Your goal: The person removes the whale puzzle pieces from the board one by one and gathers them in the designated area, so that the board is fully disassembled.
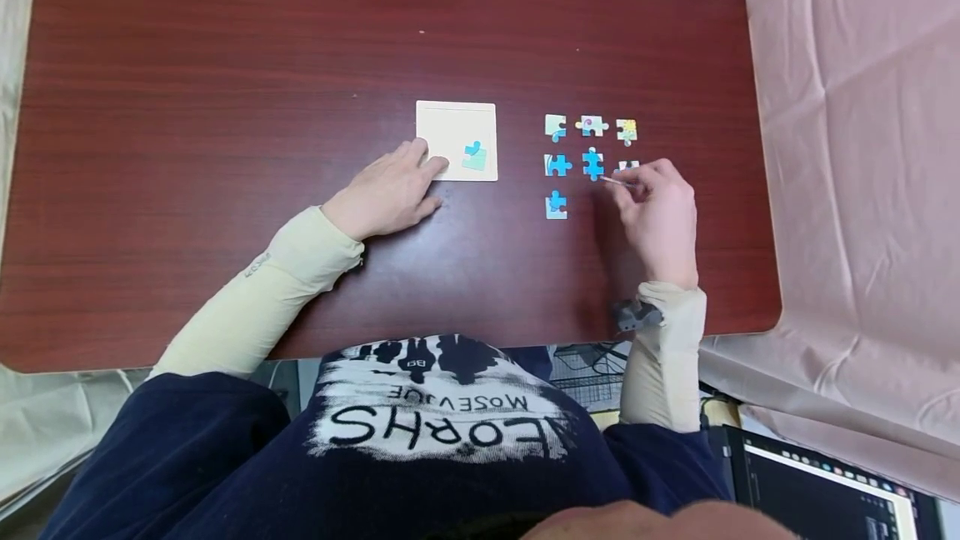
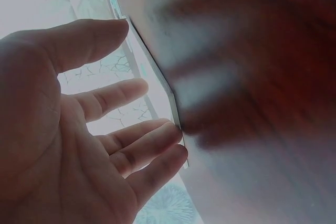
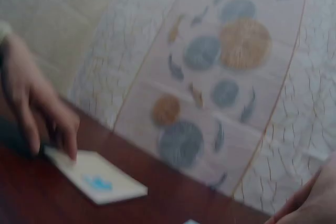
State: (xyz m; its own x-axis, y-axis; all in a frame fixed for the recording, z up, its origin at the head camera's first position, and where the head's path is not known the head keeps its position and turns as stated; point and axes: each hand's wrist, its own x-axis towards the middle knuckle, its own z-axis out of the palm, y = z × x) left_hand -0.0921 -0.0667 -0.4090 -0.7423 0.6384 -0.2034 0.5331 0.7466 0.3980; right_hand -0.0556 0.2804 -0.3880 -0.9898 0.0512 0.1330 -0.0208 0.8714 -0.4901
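Note:
A square cream puzzle tray [image 1: 450,125] lies on the table, with one blue-and-green jigsaw piece [image 1: 475,157] in its lower right corner. My left hand [image 1: 393,190] rests at the tray's lower left corner, fingertips on its edge; the left wrist view shows the fingers [image 2: 152,145] extended and loosely spread. Between thumb and fingertips, my right hand [image 1: 660,215] pinches a jigsaw piece [image 1: 617,182], seen nearly edge-on. It is just below a blue jigsaw piece [image 1: 592,163] and partly covers another piece [image 1: 628,165]. In the right wrist view, only part of the right hand [image 3: 310,198] shows.
Several loose pieces lie in rows right of the tray, including a yellow-flowered piece [image 1: 626,131] and a lower-left piece [image 1: 556,206]. The brown table [image 1: 225,65] meets a pink cloth [image 1: 840,148] on the right. Below its right corner is a laptop [image 1: 825,482].

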